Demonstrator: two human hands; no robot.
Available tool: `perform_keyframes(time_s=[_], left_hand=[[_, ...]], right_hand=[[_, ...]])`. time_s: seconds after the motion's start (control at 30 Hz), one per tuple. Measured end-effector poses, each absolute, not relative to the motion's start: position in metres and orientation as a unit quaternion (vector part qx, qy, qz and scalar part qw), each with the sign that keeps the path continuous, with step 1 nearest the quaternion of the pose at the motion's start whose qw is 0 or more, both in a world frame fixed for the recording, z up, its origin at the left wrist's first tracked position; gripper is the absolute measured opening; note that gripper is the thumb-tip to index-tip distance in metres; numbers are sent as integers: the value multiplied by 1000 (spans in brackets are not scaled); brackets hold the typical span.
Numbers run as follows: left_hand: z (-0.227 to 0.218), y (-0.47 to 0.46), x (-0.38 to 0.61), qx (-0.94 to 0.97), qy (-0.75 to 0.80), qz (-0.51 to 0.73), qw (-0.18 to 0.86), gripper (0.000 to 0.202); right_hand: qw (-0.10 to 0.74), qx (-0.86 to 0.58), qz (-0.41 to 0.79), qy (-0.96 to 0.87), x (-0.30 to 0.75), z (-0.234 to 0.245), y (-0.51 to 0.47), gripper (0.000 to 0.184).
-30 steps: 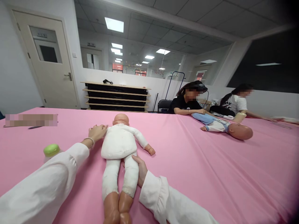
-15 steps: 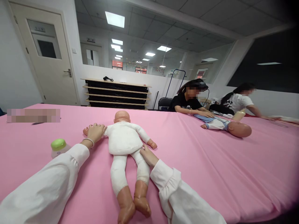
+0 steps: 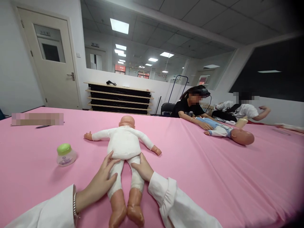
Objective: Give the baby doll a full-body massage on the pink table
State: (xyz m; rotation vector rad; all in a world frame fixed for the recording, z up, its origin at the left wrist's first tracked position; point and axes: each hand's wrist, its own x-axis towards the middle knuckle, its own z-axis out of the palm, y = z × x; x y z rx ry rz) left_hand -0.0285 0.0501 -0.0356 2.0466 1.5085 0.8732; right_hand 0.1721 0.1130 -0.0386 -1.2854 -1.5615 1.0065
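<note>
A baby doll in a white cloth body lies face up on the pink table, head away from me, arms spread, bare plastic feet toward me. My left hand rests with fingers stretched along the doll's left-side thigh. My right hand lies against the other thigh near the hip, fingers curved on the cloth. Both sleeves are white. A bracelet shows at my left wrist.
A small bottle with a green cap stands left of the doll. A pen lies far left. Across the table two people handle a second doll beside a feeding bottle. A door and low shelves stand behind.
My left hand has let go of the doll's arm and come down to its thigh. The doll's arm now lies stretched out. My right hand stays at the other leg.
</note>
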Motion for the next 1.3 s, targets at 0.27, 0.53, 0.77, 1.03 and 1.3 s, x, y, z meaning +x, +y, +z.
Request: perform_keyframes(time_s=[0.27,0.53,0.77,1.03,1.3], left_hand=[[-21,68,-62,624,652,427,-52,50],[-14,101,-115,453,738,451,-216,56],[-30,107,-120,397,788,447,-150,62],[-42,119,-131,395,777,481,-99,75],[-17,64,-64,710,536,385,-245,35]], right_hand=[[507,-555,341,-565,178,-48,115,64],[538,-509,340,-580,177,-46,113,40],[521,-513,357,-581,173,-44,111,34],[547,-521,359,-548,173,-44,114,31],[556,-347,621,-430,135,17,75,33]])
